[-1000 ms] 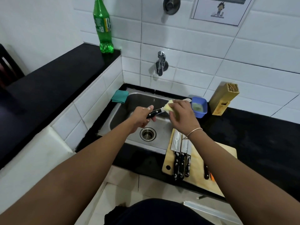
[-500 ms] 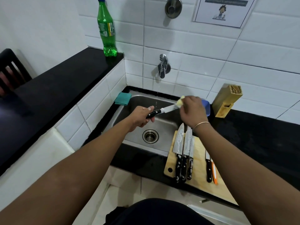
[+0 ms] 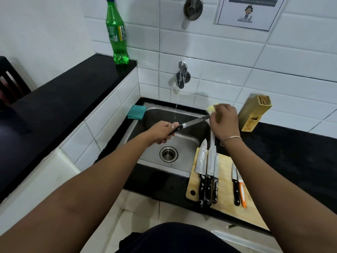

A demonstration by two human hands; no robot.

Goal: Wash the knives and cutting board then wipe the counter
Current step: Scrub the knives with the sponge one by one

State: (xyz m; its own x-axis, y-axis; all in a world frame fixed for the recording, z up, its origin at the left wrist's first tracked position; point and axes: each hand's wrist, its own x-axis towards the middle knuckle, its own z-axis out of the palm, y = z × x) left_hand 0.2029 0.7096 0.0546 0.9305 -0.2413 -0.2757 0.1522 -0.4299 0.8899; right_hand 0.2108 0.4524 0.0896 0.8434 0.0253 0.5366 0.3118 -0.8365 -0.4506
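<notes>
Knife [image 3: 195,121] tip hidden behind right hand [image 3: 223,123]; sponge [image 3: 266,108] mostly covered by its fingers [image 3: 213,122]. Knife handle buried in left hand [image 3: 161,131]. Poster [image 3: 249,12] cut by top edge, text unreadable. Chair [image 3: 9,79] cut at left. Cutting board [image 3: 226,181] near right corner under right forearm.

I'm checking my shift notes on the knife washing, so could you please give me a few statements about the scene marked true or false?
1. The left hand grips the handle of a knife over the sink. True.
2. The right hand holds a teal cloth. False: it holds a yellow sponge; the teal cloth lies at the sink's corner.
3. Five knives lie on the cutting board. True.
4. The green bottle lies on its side. False: it stands upright.
</notes>
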